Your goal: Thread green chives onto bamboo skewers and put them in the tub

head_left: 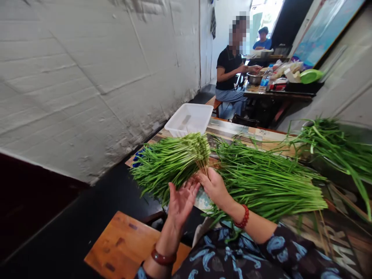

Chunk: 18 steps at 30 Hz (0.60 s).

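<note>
A thick bunch of Chinese chives (174, 155) lies at the table's near left part, pale stem ends to the right and green leaves to the left. At those stem ends, my right hand (216, 188) is closed on thin brown straw strands (204, 164); its fingertips are partly hidden. My left hand (181, 201) is open with its palm up just below the bunch, its fingertips close to my right hand. To the right, a larger pile of loose chives (270, 186) spreads across the table, beside my right forearm.
Behind the bunch stands a white plastic tub (190, 116). More chives (334, 143) are heaped at the far right. A wooden stool (124, 248) is at the lower left, near a white wall (87, 77). Further back, a person (229, 73) sits at another table with a metal bowl (255, 78).
</note>
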### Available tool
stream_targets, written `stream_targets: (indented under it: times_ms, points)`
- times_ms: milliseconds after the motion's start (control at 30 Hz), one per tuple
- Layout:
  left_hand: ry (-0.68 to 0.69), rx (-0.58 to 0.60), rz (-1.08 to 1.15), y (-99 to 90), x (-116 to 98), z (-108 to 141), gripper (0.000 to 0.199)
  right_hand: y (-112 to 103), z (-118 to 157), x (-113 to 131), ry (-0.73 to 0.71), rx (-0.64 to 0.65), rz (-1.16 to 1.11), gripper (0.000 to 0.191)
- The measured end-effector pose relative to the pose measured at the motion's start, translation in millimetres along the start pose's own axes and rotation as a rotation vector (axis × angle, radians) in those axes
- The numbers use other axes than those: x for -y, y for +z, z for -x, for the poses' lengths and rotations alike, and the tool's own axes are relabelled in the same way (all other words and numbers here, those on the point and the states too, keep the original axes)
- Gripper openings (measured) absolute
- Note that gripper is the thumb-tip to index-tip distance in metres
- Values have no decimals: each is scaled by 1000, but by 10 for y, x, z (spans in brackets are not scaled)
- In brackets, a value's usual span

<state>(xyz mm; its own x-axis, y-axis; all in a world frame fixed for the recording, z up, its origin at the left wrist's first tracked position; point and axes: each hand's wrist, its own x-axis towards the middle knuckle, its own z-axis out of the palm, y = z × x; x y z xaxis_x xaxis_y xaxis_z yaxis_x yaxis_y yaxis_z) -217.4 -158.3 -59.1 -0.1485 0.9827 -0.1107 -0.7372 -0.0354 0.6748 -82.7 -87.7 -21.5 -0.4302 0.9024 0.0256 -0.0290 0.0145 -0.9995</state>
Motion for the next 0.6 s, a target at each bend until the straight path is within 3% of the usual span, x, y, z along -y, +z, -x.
stream_targets:
  times_ms: [67,167,267,433,600]
  points:
    - [137,-40,-27,-62,-31,-47,73,17,43,34,-153,-67,153,21]
    - [301,-94,-193,-128,-133,-136,74,30,99,62,-228,-61,230,19]
    - [356,-159,-305,-92,-257,-172,75,23,145,112,-305,-48,268,14]
    - [429,-168,-181,177,-565,-79,68,44,178,409,-419,49,208,13]
    - [635,-108,-86,633,-1058,-115,60,124,75,843,-469,95,56,18]
